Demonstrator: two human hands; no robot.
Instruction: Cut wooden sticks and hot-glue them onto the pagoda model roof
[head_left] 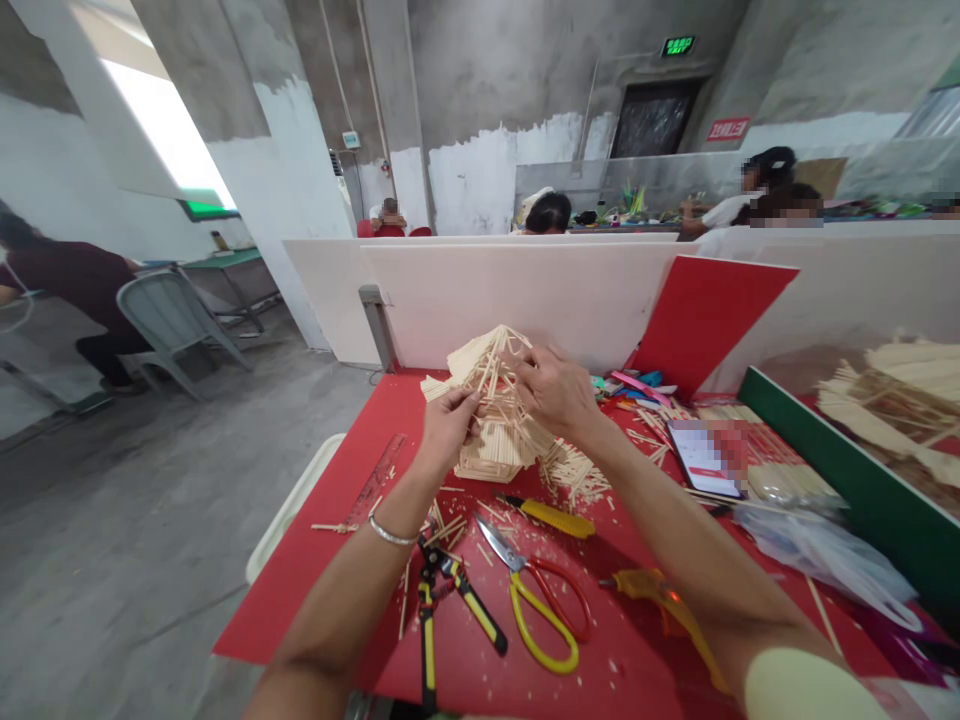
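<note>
A tiered model building of pale wooden sticks (501, 445) stands on the red tabletop, its layered roofs narrowing to a peak. My left hand (450, 425) pinches its left side at mid height. At the upper right side, my right hand (555, 390) has its fingers curled in against the roof sticks; its fingertips are partly hidden. Nearer to me lie a yellow utility knife (559, 518), scissors (536, 590) with red and yellow handles, and black-and-yellow pliers (450, 590). A yellow hot glue gun (652, 590) lies beside my right forearm.
Loose sticks (574, 472) lie right of the model. A clear ruler (379, 475) is at left. A phone (705, 458), stick packs and a plastic bag (825, 550) are at right, by a green-walled box (847, 475). A white partition (510, 300) stands behind; several people sit beyond.
</note>
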